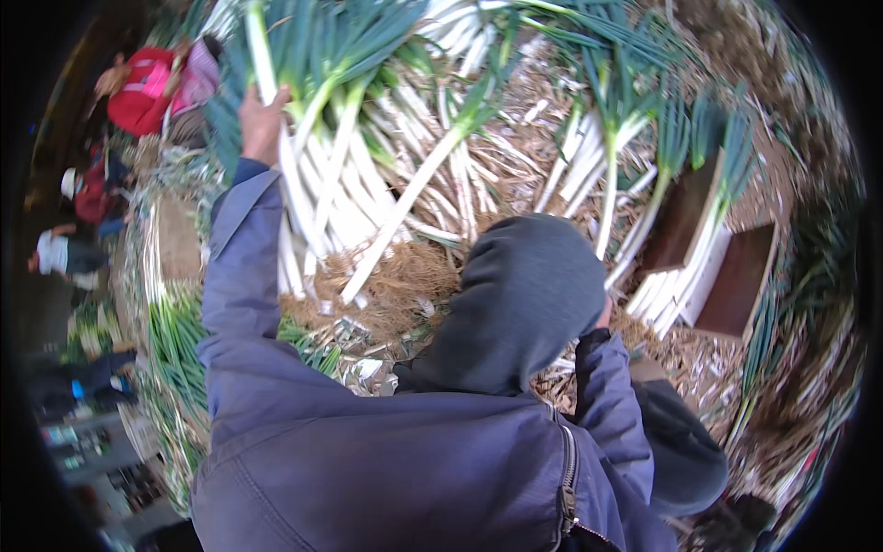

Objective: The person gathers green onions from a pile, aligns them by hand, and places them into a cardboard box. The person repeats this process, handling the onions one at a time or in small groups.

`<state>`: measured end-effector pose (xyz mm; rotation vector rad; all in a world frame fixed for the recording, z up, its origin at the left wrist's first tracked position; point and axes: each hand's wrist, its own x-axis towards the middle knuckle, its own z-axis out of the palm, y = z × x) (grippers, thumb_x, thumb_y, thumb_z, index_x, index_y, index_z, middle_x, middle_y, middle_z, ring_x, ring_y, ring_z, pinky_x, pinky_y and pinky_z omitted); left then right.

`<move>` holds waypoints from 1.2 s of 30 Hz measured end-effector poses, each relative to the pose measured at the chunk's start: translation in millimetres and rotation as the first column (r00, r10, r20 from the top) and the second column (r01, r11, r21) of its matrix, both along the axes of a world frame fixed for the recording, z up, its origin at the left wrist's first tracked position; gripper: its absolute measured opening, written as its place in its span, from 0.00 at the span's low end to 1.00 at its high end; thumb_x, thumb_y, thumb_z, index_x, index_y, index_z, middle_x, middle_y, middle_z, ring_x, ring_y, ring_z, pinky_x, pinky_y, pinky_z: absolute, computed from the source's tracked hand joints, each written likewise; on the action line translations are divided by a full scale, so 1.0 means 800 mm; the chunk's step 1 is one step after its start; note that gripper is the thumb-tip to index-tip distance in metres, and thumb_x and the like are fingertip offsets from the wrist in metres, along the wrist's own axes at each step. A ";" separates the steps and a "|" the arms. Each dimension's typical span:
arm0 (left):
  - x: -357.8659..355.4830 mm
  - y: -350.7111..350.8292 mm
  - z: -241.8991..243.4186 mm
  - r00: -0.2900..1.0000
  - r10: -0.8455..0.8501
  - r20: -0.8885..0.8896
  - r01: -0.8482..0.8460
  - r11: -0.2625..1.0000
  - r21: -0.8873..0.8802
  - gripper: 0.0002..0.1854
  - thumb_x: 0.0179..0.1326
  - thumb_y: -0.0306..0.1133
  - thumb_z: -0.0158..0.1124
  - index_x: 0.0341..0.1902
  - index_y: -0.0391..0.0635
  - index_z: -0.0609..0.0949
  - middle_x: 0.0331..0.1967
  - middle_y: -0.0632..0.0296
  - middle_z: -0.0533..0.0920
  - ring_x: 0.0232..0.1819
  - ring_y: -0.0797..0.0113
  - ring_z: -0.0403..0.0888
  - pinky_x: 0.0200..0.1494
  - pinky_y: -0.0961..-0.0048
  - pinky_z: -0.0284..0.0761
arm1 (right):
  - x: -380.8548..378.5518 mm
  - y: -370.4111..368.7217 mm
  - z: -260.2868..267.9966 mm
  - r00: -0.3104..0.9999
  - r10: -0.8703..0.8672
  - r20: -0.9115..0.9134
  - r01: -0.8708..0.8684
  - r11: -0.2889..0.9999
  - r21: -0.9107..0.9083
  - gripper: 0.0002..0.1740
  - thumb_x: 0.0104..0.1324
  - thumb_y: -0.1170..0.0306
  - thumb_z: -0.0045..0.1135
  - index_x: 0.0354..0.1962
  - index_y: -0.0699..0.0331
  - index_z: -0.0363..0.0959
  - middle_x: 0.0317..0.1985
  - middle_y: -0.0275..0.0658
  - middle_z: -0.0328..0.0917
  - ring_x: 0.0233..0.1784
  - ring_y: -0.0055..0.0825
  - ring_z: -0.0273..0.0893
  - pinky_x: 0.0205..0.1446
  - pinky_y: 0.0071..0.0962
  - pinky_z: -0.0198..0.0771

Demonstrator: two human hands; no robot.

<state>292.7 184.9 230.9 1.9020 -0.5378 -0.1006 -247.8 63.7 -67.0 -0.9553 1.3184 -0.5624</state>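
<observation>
At the upper left, my left hand [262, 124] is closed around a thick leek stalk [259, 48] at the edge of a large heap of leeks [345, 165]. Their white shanks point toward me, and brown hairy roots [407, 276] lie at the near end. One leek [407, 207] slants across the front of the heap. My right hand [606, 314] is mostly hidden behind my grey-clad knee [531, 290]. It is close to the root end of a leek [638, 224], and whether it grips anything cannot be seen.
Brown boards [735, 283] stand at the right, with white leek shanks [662, 297] beside them. Peeled skins and dry litter [710, 366] cover the ground. A bundle of leeks [172, 338] lies left of my arm. A person in red [141, 93] and other people are farther left.
</observation>
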 end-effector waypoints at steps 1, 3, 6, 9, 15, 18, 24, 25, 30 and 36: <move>0.009 0.005 -0.025 1.000 0.015 -0.008 -0.015 0.998 0.056 0.18 0.61 0.32 0.63 0.50 0.37 0.72 0.30 0.57 0.80 0.18 0.69 0.75 0.18 0.69 0.73 | -0.017 -0.008 -0.034 0.998 -0.045 0.035 0.046 0.999 -0.023 0.20 0.69 0.58 0.51 0.39 0.71 0.72 0.25 0.38 0.74 0.28 0.23 0.73 0.30 0.24 0.69; 0.076 0.068 -0.099 0.907 0.013 0.420 -0.169 0.927 0.336 0.18 0.59 0.32 0.64 0.50 0.34 0.75 0.34 0.53 0.82 0.28 0.64 0.81 0.31 0.65 0.77 | -0.005 0.007 -0.044 0.996 -0.020 0.083 0.020 1.000 0.000 0.20 0.69 0.58 0.51 0.39 0.71 0.72 0.26 0.38 0.75 0.29 0.23 0.73 0.31 0.24 0.69; 0.030 0.069 -0.083 0.999 0.032 -0.043 -0.023 0.982 0.189 0.23 0.57 0.35 0.67 0.50 0.29 0.76 0.36 0.51 0.83 0.32 0.65 0.81 0.36 0.72 0.75 | -0.008 0.012 -0.018 0.997 0.005 0.074 -0.002 0.999 -0.045 0.20 0.70 0.58 0.50 0.40 0.72 0.71 0.28 0.38 0.75 0.30 0.23 0.74 0.33 0.24 0.70; 0.046 0.091 -0.055 0.997 0.045 -0.060 -0.025 0.955 0.294 0.25 0.57 0.35 0.67 0.52 0.29 0.76 0.36 0.52 0.83 0.33 0.66 0.81 0.36 0.70 0.76 | -0.005 0.017 -0.001 0.993 0.023 0.119 -0.016 0.998 -0.065 0.21 0.70 0.59 0.49 0.40 0.73 0.71 0.29 0.39 0.76 0.32 0.23 0.74 0.34 0.23 0.70; 0.051 0.091 -0.046 0.925 -0.102 0.365 -0.125 0.828 0.547 0.31 0.49 0.37 0.70 0.53 0.28 0.75 0.38 0.44 0.83 0.39 0.53 0.83 0.44 0.65 0.76 | -0.002 0.014 0.017 0.963 0.038 0.266 0.006 0.986 -0.164 0.21 0.71 0.59 0.47 0.42 0.75 0.71 0.33 0.39 0.77 0.35 0.22 0.75 0.38 0.23 0.71; 0.052 0.107 -0.048 0.867 -0.099 0.488 -0.245 0.767 0.593 0.33 0.46 0.37 0.67 0.56 0.31 0.73 0.44 0.40 0.79 0.46 0.44 0.78 0.51 0.60 0.73 | 0.030 0.008 0.052 0.934 0.085 0.347 -0.003 0.973 -0.231 0.22 0.72 0.60 0.46 0.42 0.75 0.71 0.34 0.39 0.78 0.36 0.22 0.75 0.40 0.23 0.72; -0.028 0.014 -0.034 0.738 -0.312 0.598 -0.092 0.832 0.547 0.29 0.55 0.39 0.63 0.59 0.38 0.73 0.52 0.44 0.73 0.54 0.46 0.70 0.57 0.59 0.67 | 0.036 0.005 0.032 0.971 -0.007 0.238 0.066 0.968 -0.242 0.24 0.71 0.55 0.48 0.39 0.74 0.71 0.28 0.35 0.75 0.28 0.19 0.68 0.31 0.22 0.66; -0.037 -0.009 -0.037 0.740 -0.386 0.551 0.033 0.839 0.544 0.27 0.55 0.39 0.62 0.57 0.38 0.74 0.51 0.45 0.75 0.53 0.47 0.73 0.55 0.60 0.68 | 0.025 0.009 0.000 0.972 -0.041 0.229 0.090 0.975 -0.204 0.23 0.71 0.55 0.49 0.37 0.73 0.71 0.26 0.34 0.73 0.25 0.19 0.67 0.28 0.22 0.64; -0.095 -0.123 -0.095 0.716 -0.689 0.116 0.479 0.604 0.637 0.24 0.56 0.40 0.61 0.53 0.37 0.78 0.43 0.46 0.81 0.45 0.50 0.79 0.50 0.60 0.73 | 0.045 0.011 0.051 0.991 -0.124 0.040 0.124 0.992 0.009 0.17 0.69 0.57 0.51 0.30 0.64 0.67 0.16 0.27 0.62 0.15 0.16 0.60 0.17 0.21 0.56; -0.050 -0.273 -0.207 0.663 -0.734 0.145 0.395 0.508 0.766 0.22 0.54 0.38 0.61 0.51 0.39 0.78 0.44 0.46 0.79 0.48 0.46 0.76 0.52 0.56 0.71 | 0.057 -0.036 0.040 0.975 -0.210 0.074 0.205 0.976 0.073 0.15 0.71 0.59 0.49 0.30 0.60 0.65 0.14 0.25 0.58 0.12 0.14 0.53 0.13 0.20 0.47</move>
